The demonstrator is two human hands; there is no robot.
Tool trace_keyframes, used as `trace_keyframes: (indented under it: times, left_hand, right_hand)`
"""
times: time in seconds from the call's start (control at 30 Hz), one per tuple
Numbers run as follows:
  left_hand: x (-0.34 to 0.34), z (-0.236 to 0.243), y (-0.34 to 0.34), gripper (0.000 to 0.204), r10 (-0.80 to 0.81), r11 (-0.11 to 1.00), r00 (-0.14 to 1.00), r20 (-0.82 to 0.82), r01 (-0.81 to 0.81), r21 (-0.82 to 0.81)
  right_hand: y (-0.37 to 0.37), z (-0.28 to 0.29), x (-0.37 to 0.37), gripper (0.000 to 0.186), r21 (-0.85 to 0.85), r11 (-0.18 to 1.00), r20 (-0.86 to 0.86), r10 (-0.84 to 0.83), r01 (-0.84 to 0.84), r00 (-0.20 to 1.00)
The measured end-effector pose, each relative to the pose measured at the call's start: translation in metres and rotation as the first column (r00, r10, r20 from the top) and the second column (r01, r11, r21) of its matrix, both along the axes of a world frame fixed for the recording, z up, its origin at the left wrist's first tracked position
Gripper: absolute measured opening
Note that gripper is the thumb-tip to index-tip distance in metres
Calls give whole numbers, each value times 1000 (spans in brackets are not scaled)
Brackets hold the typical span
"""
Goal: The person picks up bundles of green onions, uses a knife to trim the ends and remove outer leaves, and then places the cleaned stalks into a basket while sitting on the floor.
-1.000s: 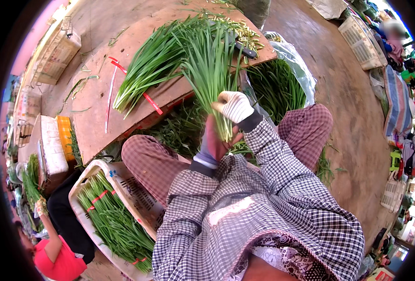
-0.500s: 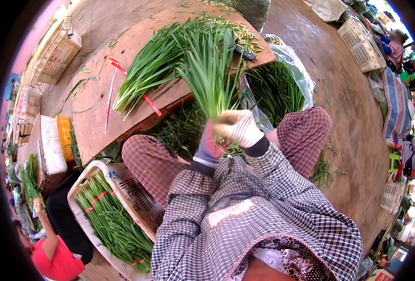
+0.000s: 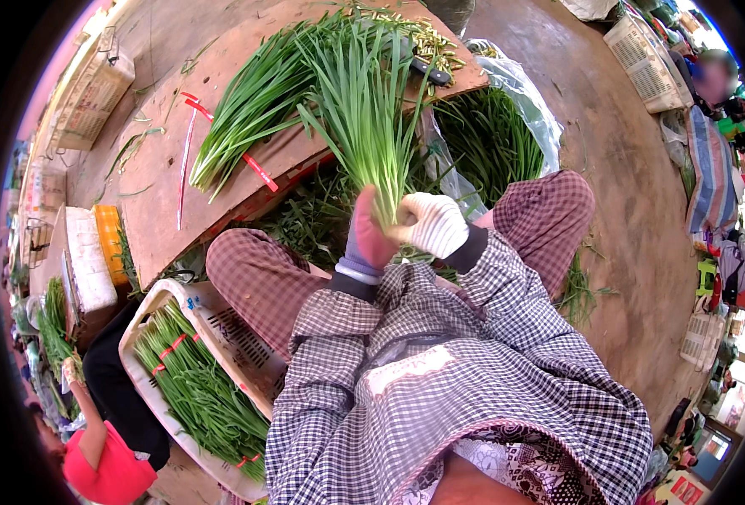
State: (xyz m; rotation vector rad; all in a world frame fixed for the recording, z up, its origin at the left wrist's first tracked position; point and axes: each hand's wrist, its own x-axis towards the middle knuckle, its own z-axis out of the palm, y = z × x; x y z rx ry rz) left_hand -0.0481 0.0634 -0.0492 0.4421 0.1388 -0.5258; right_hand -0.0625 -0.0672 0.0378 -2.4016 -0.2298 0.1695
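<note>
My left hand (image 3: pixel 371 234), in a pink and purple glove, is closed round the lower stalks of a bunch of garlic chives (image 3: pixel 372 126). The bunch stands up between my knees, its leaves fanning away from me. My right hand (image 3: pixel 436 224), in a white knitted glove, is closed with thumb and fingers pinching at the bunch's stalk ends. More loose garlic chives (image 3: pixel 259 105) lie on the wooden board (image 3: pixel 158 189) just beyond. A knife with a black handle (image 3: pixel 433 72) rests there beside cut stalk bits (image 3: pixel 431 42).
Red ties (image 3: pixel 260 172) lie on the board. An open plastic bag (image 3: pixel 534 109) of leaves stands at its right. By my left knee a white crate (image 3: pixel 212 316) holds tied bunches (image 3: pixel 200 396). A person in a red top (image 3: pixel 107 463) handles greens at far left.
My right hand has shifted slightly right and shows less blur. The left hand has turned, so its pink glove shows more, and the bunch has spread wider. My view has shifted slightly.
</note>
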Motion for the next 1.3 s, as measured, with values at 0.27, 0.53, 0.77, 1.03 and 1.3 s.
trace_keyframes:
  times: [0.27,0.53,0.77,1.03,1.3]
  left_hand:
    - [-4,13,0,48,-41,998,987,-155,46,30]
    - [1,7,-5,33,-87,924,989,-117,124,363]
    - [-21,-23,-12,46,-185,524,925,332,-193,830]
    - [-25,10,-6,85,-335,330,855,395,-286,899]
    - [-1,45,-6,69,-357,525,900,250,-27,851]
  right_hand:
    - [5,-18,-6,12,191,975,-57,124,-111,991]
    - [-40,-45,15,74,198,951,-378,-150,239,913]
    - [-1,-47,40,58,442,831,-352,-186,339,917]
    - [-8,-47,27,38,588,661,-383,-280,466,880]
    - [-9,-53,24,42,575,719,-359,-206,390,910]
